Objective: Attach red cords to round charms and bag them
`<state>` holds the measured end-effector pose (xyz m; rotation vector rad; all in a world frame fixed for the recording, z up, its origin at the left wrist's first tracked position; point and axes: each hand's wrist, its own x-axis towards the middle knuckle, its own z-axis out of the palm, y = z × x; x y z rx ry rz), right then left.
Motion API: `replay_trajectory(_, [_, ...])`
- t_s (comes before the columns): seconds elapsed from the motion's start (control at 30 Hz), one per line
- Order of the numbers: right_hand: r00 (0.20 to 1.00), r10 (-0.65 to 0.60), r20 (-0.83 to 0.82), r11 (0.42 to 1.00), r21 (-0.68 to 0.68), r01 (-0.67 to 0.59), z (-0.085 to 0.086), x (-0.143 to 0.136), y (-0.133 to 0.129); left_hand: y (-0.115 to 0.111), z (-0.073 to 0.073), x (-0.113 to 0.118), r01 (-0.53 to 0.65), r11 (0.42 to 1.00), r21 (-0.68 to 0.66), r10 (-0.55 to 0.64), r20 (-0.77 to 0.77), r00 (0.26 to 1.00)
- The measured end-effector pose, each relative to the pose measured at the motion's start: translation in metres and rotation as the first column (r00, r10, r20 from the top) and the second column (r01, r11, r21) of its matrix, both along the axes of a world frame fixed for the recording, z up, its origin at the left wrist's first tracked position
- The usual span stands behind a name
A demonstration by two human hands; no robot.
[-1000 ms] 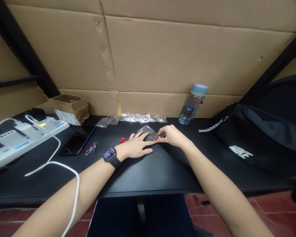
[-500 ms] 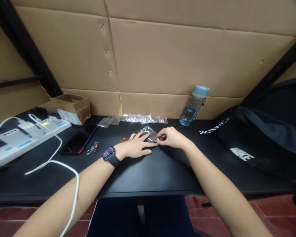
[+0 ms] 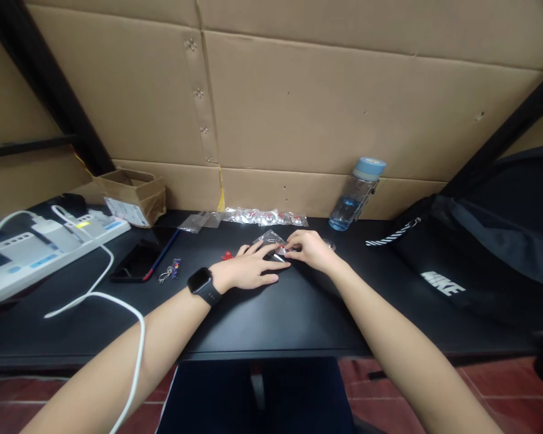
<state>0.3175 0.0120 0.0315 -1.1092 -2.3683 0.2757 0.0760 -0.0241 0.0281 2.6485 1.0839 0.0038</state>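
My left hand (image 3: 250,267), with a black watch (image 3: 201,282) on its wrist, lies flat with fingers spread over a small clear plastic bag (image 3: 270,237). Close to its fingertips, my right hand (image 3: 313,250) pinches a small red-and-silver trinket (image 3: 281,249) at the bag; its exact kind is too small to make out. Whether the trinket is inside the bag I cannot tell. A round shiny item (image 3: 330,245) peeks out behind my right hand. Beside the left hand sits a little red piece (image 3: 227,255).
Several filled clear packets (image 3: 266,217) lie in a row along the cardboard wall, with flat plastic bags (image 3: 200,222) to their left. Further left are a key ring (image 3: 165,275), a phone (image 3: 138,260), a carton (image 3: 136,196) and a power strip (image 3: 45,259). A bottle (image 3: 345,205) and black backpack (image 3: 489,241) stand right.
My right hand has shifted slightly left and away from me, bringing the trinket closer over the bag. The round shiny item now shows behind it. My left hand stays put.
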Motion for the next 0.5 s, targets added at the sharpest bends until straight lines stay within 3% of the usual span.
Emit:
replay_trajectory(0.3, [0.997, 0.07, 0.014, 0.997, -0.015, -0.07, 0.003, 0.003, 0.0, -0.001, 0.003, 0.001, -0.017, 1.0, -0.021, 0.017, -0.012, 1.0])
replay_trajectory(0.5, [0.996, -0.071, -0.056, 0.997, 0.037, 0.074, -0.01, -0.005, 0.006, -0.002, 0.008, 0.002, -0.039, 0.997, -0.061, 0.038, -0.019, 0.999])
